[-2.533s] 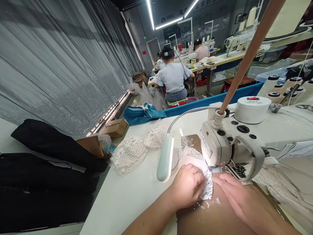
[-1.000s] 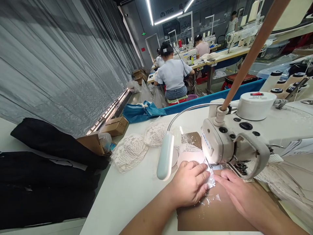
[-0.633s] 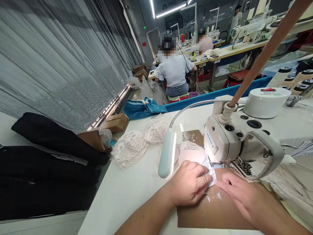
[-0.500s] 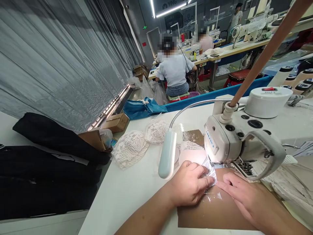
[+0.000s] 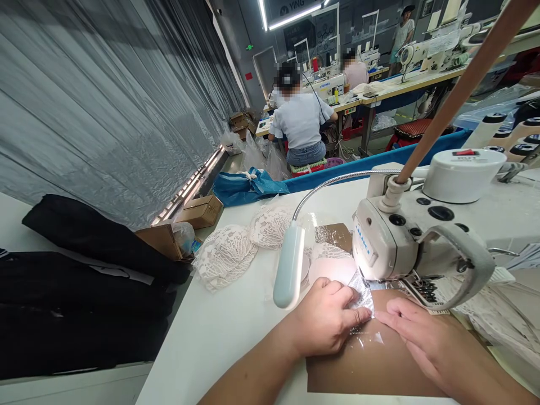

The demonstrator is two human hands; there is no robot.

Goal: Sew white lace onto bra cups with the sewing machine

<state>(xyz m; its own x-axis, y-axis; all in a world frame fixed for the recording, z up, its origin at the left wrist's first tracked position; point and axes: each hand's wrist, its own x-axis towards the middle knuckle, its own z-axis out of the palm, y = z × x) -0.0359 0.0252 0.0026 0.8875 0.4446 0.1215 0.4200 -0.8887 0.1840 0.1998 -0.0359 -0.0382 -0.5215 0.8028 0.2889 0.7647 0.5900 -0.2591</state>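
My left hand (image 5: 327, 319) is closed on a white lace bra cup (image 5: 363, 292), thumb and curled fingers pressing its pointed end flat. The cup's pale pink inner side (image 5: 331, 269) spreads beyond my knuckles. My right hand (image 5: 415, 329) lies opposite, fingers pressed together, its fingertips at the lace's tip; any grip there is mostly hidden. Just beyond both hands stands the head of a white sewing machine (image 5: 379, 236), and the lace runs in under it. A shiny brown plate (image 5: 358, 368) lies beneath my hands.
More lace cups (image 5: 228, 256) rest on the white table (image 5: 211, 343) at the left. A lamp (image 5: 289, 264) on a bent metal neck hangs beside my left hand. Thread cones (image 5: 485, 132) stand at the right. A seated person (image 5: 301, 124) works further off.
My hands and the lace have barely shifted; my right fingertips sit slightly nearer the lace tip. In the background, a standing person has moved a little to the left.
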